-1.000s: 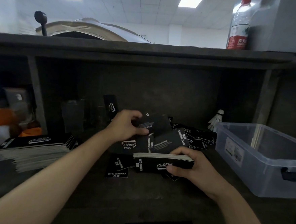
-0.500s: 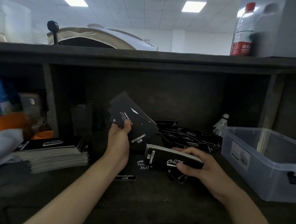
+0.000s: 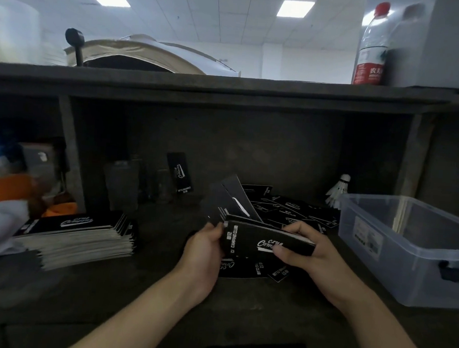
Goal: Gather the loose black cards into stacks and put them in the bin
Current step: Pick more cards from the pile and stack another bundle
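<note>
Both hands hold one stack of black cards [image 3: 248,243] just above the dark shelf. My left hand [image 3: 204,251] grips its left end, and a few cards [image 3: 229,201] fan up behind the stack from that hand. My right hand [image 3: 310,250] grips the right end, thumb on the front face. More loose black cards [image 3: 288,209] lie scattered behind the stack, and a few [image 3: 243,270] lie under it. A clear plastic bin [image 3: 396,253] stands at the right; what lies inside it is unclear.
A tall stack of black cards [image 3: 77,234] lies at the left. One card [image 3: 180,178] stands upright against the back beside dark holders. A shuttlecock [image 3: 337,192] sits by the bin. Orange and white cloth [image 3: 1,198] fills the left compartment. A bottle [image 3: 371,45] stands on top.
My left hand came down and right with the fanned cards and brought them to the back of the stack held by my right hand. It now grips the stack's left end.
</note>
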{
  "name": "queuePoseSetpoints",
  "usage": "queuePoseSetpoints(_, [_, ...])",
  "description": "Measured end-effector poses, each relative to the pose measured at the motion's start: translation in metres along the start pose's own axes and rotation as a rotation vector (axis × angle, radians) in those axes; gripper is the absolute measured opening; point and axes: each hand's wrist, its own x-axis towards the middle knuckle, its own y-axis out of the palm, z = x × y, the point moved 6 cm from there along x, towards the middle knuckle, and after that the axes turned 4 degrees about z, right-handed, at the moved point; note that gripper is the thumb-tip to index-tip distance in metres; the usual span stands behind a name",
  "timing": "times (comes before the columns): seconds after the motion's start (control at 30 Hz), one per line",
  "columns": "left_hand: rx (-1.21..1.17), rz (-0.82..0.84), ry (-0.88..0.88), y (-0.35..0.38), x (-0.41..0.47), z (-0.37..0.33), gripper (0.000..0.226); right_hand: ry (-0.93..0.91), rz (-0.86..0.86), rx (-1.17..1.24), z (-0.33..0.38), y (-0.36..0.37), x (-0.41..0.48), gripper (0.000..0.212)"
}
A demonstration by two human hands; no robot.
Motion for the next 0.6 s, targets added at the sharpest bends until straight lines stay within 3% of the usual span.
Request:
queuePoseSetpoints(0.07, [0.054,0.025,0.000,0.003,-0.005,-0.004,0.031,0.001,-0.048,0.033,-0.002,-0.004,0.001,0.030])
queuePoseSetpoints(0.13, [0.073,-0.056,0.111,-0.001,-0.006,-0.023,0.027,-0.013,-0.064,0.027,-0.001,-0.005,0.001,0.030])
queuePoseSetpoints(0.2, [0.226,-0.182,0.406,-0.008,-0.009,-0.059,0.027,-0.021,-0.064,0.003,0.000,-0.003,0.001,0.031])
queuePoseSetpoints(0.27, [0.595,-0.122,0.644,0.005,-0.017,-0.083,0.038,-0.026,-0.042,-0.023,0.001,0.000,0.000,0.031])
queuePoseSetpoints(0.33, [0.919,-0.050,0.611,0.019,-0.015,-0.079,0.046,-0.026,-0.007,-0.085,0.001,0.004,0.000,0.031])
queuePoseSetpoints(0.4, [1.018,-0.110,0.543,0.017,-0.009,-0.073,0.050,-0.018,0.022,-0.162,0.001,0.007,0.001,0.028])
queuePoseSetpoints(0.5, [0.960,-0.253,0.432,-0.006,0.007,-0.066,0.042,-0.014,0.046,-0.190,0.001,0.010,0.002,0.026])
queuePoseSetpoints(0.6, [0.735,-0.318,0.227,-0.033,0.023,-0.046,0.028,-0.020,0.050,-0.212,0.001,0.010,0.001,0.026])
